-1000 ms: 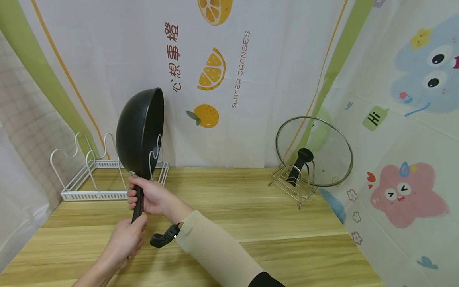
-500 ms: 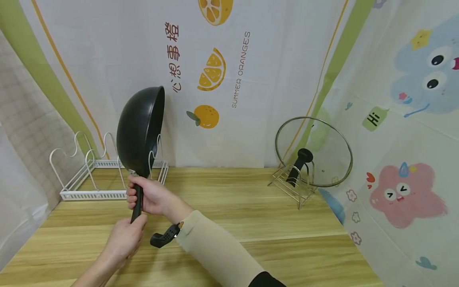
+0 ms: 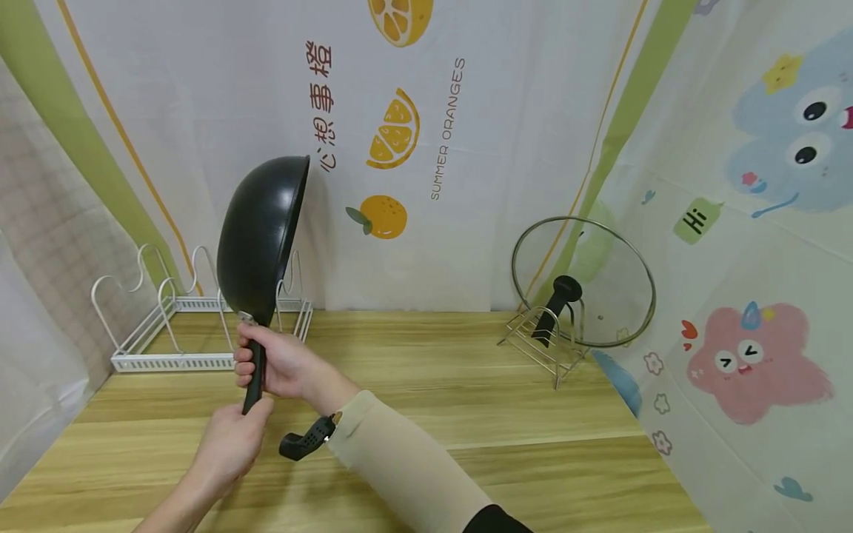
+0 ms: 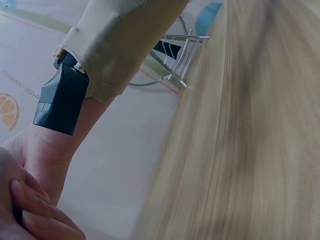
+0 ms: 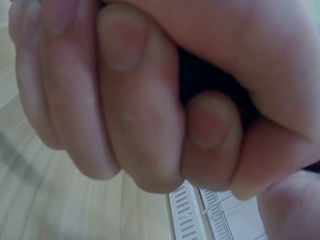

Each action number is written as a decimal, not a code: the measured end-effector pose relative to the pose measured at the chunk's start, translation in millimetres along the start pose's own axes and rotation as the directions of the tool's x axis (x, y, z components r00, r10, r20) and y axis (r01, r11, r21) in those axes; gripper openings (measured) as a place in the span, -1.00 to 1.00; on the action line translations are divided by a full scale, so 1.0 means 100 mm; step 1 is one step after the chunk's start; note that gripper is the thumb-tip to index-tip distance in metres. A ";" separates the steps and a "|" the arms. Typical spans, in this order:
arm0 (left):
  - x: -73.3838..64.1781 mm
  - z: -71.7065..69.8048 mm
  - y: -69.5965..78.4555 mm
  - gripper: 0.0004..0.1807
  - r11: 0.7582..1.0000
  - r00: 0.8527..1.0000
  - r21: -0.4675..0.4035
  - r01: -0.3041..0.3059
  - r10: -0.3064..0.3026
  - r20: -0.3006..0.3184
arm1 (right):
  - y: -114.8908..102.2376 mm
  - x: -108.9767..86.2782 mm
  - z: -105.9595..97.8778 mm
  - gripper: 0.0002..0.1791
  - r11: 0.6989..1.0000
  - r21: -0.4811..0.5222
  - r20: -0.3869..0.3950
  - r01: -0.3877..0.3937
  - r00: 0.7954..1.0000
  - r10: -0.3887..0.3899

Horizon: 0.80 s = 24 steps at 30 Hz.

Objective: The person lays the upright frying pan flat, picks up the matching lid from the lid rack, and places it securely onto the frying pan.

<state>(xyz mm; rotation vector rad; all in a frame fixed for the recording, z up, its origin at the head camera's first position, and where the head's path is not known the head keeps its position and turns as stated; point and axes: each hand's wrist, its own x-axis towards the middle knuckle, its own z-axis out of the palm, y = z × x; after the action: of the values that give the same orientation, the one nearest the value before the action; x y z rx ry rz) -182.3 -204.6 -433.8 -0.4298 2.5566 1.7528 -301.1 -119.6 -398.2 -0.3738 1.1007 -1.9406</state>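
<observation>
A black wok point(image 3: 256, 237) is held up by its handle point(image 3: 254, 377), bowl uppermost, overlapping the white wire rack point(image 3: 175, 362) in the head view. My right hand point(image 3: 286, 363) grips the handle just below the bowl. Below it, my left hand point(image 3: 229, 448) grips the handle's lower end. The wok's rounded outside faces left and toward me, and most of its inside is hidden. In the right wrist view, the curled fingers point(image 5: 142, 110) wrap the dark handle. The left wrist view shows the left hand's bent fingers point(image 4: 47, 222) at the lower left corner.
On the wooden table point(image 3: 480, 437), a small wire stand point(image 3: 543, 355) at the right holds a glass lid point(image 3: 620, 281) upright. A printed cloth point(image 3: 426, 259) hangs behind the table, and another covers the right side. A black wrist device point(image 3: 306, 438) sits on the right arm.
The wok has turned about its handle, so its opening faces further away and less of the inside shows. Its top rim has shifted slightly up and right. Both hands keep their grip.
</observation>
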 end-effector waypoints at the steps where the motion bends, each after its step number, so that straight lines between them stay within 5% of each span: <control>1: 0.00 -0.01 0.00 -0.57 1.000 1.000 0.021 -0.008 0.008 -0.006 | 0.00 0.00 0.00 -0.57 1.000 0.001 0.000 0.002 1.000 -0.002; 8: 0.00 -0.04 0.02 -0.51 0.992 0.998 0.113 -0.054 0.057 -0.022 | -0.03 -0.03 0.03 -0.58 1.000 -0.007 0.019 0.026 0.999 -0.026; 24: -0.01 -0.08 0.10 -0.49 0.986 0.994 0.142 -0.091 0.099 -0.047 | -0.10 -0.07 0.10 -0.57 0.998 -0.018 0.075 0.066 0.995 -0.064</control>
<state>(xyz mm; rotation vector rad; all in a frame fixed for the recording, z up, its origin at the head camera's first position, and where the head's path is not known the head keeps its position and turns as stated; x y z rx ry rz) -182.5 -208.0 -421.3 -0.3610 2.7589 1.5957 -296.1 -117.3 -382.9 -0.4946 1.0733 -1.9575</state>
